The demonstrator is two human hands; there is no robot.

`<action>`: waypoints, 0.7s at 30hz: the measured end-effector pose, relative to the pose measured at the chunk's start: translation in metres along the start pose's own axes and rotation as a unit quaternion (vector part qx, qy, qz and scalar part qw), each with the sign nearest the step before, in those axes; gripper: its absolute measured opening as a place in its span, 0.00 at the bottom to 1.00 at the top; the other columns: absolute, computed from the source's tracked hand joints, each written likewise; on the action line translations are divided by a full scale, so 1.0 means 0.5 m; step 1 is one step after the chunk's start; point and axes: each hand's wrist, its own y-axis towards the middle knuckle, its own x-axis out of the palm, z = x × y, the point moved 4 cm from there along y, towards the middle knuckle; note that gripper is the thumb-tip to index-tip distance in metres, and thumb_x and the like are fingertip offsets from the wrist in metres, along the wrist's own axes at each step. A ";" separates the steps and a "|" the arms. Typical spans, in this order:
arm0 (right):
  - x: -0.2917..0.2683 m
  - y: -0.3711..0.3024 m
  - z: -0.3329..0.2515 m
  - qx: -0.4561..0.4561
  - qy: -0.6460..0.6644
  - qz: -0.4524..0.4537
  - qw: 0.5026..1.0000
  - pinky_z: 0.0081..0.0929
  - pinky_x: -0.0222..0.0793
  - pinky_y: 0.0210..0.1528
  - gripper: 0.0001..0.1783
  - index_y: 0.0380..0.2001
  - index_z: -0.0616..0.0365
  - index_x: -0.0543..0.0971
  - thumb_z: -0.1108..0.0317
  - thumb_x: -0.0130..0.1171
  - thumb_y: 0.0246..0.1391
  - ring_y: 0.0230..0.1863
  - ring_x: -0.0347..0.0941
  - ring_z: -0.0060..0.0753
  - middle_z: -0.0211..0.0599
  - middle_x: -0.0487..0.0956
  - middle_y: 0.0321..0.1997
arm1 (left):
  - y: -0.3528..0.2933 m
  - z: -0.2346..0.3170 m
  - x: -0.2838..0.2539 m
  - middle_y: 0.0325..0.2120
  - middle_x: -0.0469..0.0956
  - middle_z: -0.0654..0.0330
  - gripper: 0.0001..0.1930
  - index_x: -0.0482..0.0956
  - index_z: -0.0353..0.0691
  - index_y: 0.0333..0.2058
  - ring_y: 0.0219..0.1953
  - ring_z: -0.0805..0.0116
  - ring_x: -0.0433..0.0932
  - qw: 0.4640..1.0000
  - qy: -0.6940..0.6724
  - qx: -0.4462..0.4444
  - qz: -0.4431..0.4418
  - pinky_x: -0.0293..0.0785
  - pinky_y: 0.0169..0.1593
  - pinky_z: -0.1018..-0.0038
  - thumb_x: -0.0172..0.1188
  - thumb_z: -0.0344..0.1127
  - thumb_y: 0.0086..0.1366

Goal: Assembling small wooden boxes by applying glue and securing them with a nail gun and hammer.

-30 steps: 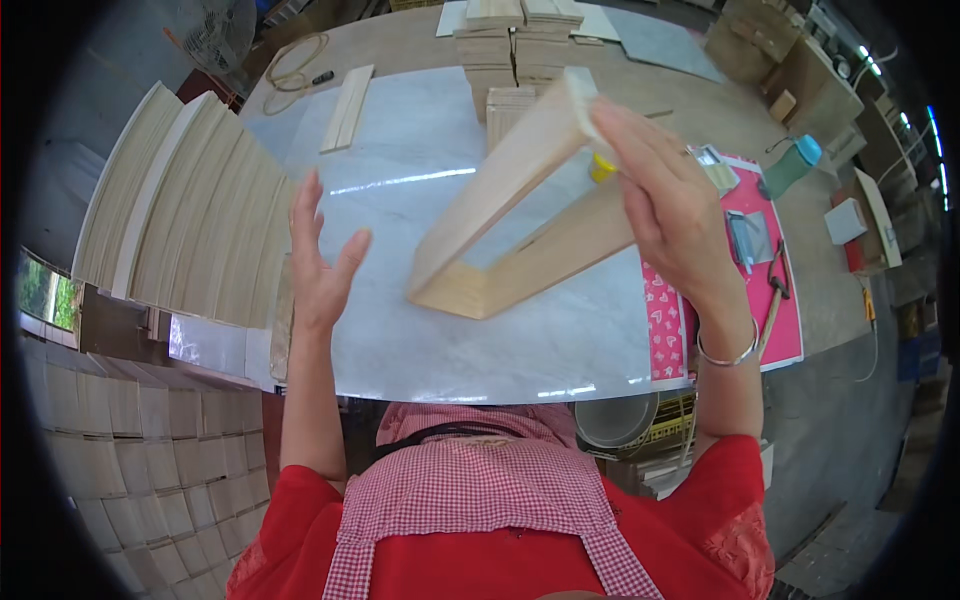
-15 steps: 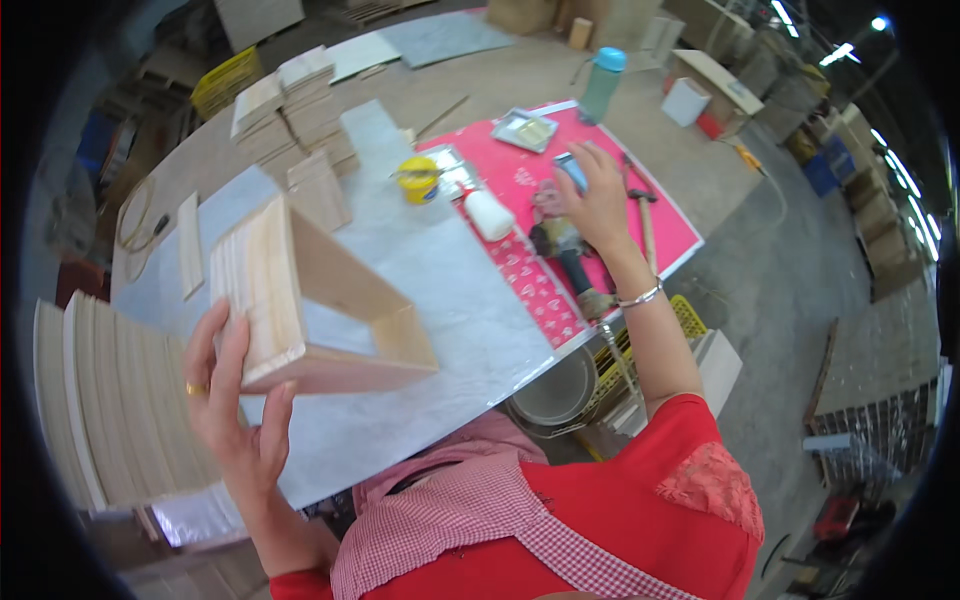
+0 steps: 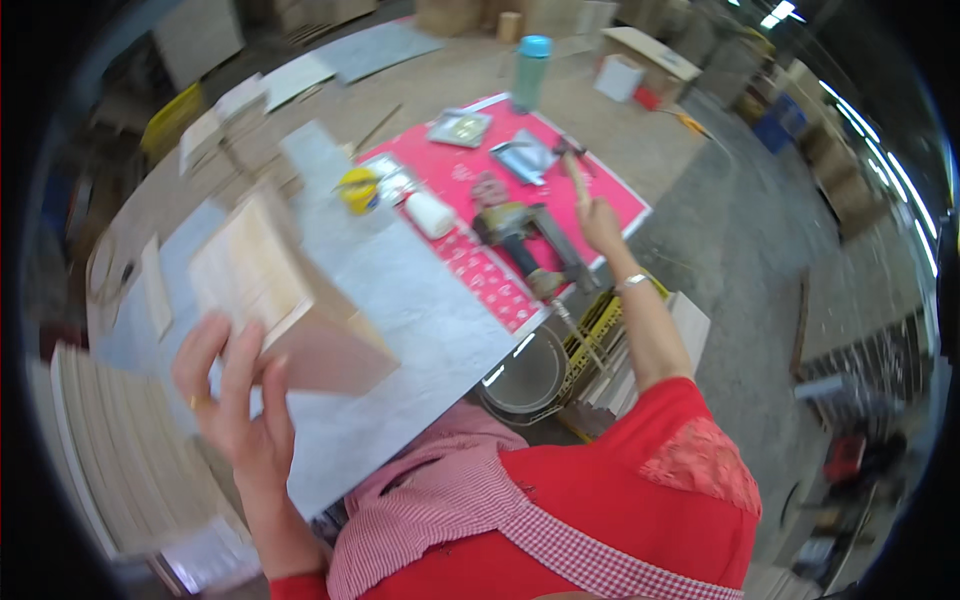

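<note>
A pale wooden box (image 3: 255, 265) stands tilted over the grey tabletop (image 3: 430, 315), with my left hand (image 3: 235, 400) gripping its near left corner, fingers on the outer face. At the right, my right hand (image 3: 600, 228) is closed around the wooden handle of a hammer (image 3: 577, 180); the hammer's head points away over a pink sheet (image 3: 600, 180). Just left of that hand, an air nail gun (image 3: 515, 240) lies on the sheet. Beyond the gun rests a blue and silver packet or tray (image 3: 525, 158), its kind blurred.
A white bottle (image 3: 430, 214) and a yellow tub (image 3: 357, 190) are mid-table. Farther back are a small metal tray (image 3: 460, 127) and a blue-lidded drinking bottle (image 3: 531, 75). Stacked boards (image 3: 140, 450) stand at the left. A yellow crate (image 3: 600, 330) sits below the table's right edge.
My right hand has put down the small blue thing and taken hold of the hammer, lifting it. The box has turned and tilted in my left hand. The view has shifted.
</note>
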 end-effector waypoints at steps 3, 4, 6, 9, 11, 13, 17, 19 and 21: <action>-0.092 -0.058 -0.170 -0.212 0.153 0.054 0.964 0.36 0.66 0.26 0.24 0.43 0.63 0.73 0.52 0.38 0.71 0.21 0.66 0.35 0.39 0.72 0.27 | -0.002 -0.006 0.002 0.48 0.76 0.53 0.17 0.81 0.38 0.45 0.54 0.52 0.73 1.000 0.003 -0.003 -0.004 0.69 0.57 0.59 0.67 0.25 0.55; -0.129 -0.101 -0.211 -0.185 0.227 -0.019 0.956 0.23 0.63 0.24 0.19 0.50 0.62 0.71 0.57 0.45 0.70 0.23 0.65 0.20 0.30 0.72 0.29 | -0.003 -0.009 0.004 0.47 0.77 0.54 0.18 0.81 0.39 0.45 0.53 0.53 0.74 1.000 0.000 -0.009 -0.008 0.68 0.57 0.58 0.68 0.26 0.54; -0.219 -0.186 -0.317 -0.263 0.297 -0.059 0.916 0.20 0.63 0.27 0.15 0.53 0.60 0.71 0.70 0.52 0.65 0.24 0.66 0.17 0.31 0.73 0.27 | -0.005 -0.007 0.001 0.45 0.79 0.59 0.18 0.82 0.41 0.44 0.52 0.57 0.77 0.999 0.030 -0.020 -0.020 0.65 0.59 0.55 0.70 0.30 0.52; -0.324 -0.292 -0.432 -0.368 0.268 -0.063 0.888 0.18 0.64 0.28 0.20 0.56 0.60 0.71 0.76 0.54 0.61 0.25 0.66 0.17 0.31 0.76 0.30 | -0.002 -0.005 -0.001 0.44 0.80 0.63 0.17 0.82 0.45 0.43 0.51 0.61 0.78 1.000 0.022 -0.009 0.013 0.63 0.60 0.53 0.71 0.33 0.52; -0.368 -0.334 -0.481 -0.432 0.231 -0.058 0.870 0.18 0.64 0.28 0.23 0.58 0.61 0.71 0.79 0.55 0.58 0.25 0.66 0.18 0.33 0.77 0.31 | -0.001 -0.004 -0.005 0.44 0.80 0.63 0.17 0.82 0.45 0.43 0.51 0.61 0.78 0.999 0.023 -0.008 0.030 0.63 0.60 0.53 0.71 0.33 0.52; -0.394 -0.359 -0.510 -0.489 0.182 -0.071 0.850 0.15 0.60 0.28 0.24 0.59 0.64 0.71 0.79 0.55 0.58 0.26 0.65 0.15 0.34 0.78 0.34 | 0.001 -0.007 -0.002 0.44 0.80 0.64 0.17 0.82 0.46 0.43 0.51 0.62 0.78 0.999 0.015 -0.008 0.028 0.63 0.60 0.53 0.71 0.33 0.52; -0.428 -0.381 -0.509 -0.501 0.154 -0.062 0.849 0.15 0.60 0.27 0.26 0.60 0.66 0.71 0.81 0.56 0.56 0.26 0.66 0.16 0.38 0.80 0.35 | -0.004 -0.012 0.001 0.44 0.79 0.65 0.17 0.83 0.48 0.43 0.52 0.63 0.78 0.999 0.010 -0.014 0.029 0.62 0.61 0.53 0.71 0.34 0.52; -0.434 -0.382 -0.503 -0.496 0.152 -0.057 0.853 0.16 0.61 0.27 0.27 0.60 0.66 0.71 0.81 0.56 0.55 0.26 0.67 0.17 0.40 0.80 0.35 | -0.008 -0.009 0.001 0.44 0.79 0.65 0.17 0.83 0.48 0.43 0.52 0.63 0.78 0.999 0.008 -0.012 0.034 0.62 0.61 0.52 0.71 0.34 0.52; -0.435 -0.388 -0.506 -0.538 0.119 -0.054 0.832 0.16 0.61 0.26 0.27 0.60 0.66 0.72 0.82 0.57 0.54 0.25 0.67 0.17 0.40 0.81 0.35 | -0.009 -0.008 0.004 0.44 0.79 0.65 0.17 0.83 0.49 0.43 0.52 0.63 0.77 1.000 0.006 -0.018 0.025 0.61 0.61 0.52 0.71 0.34 0.52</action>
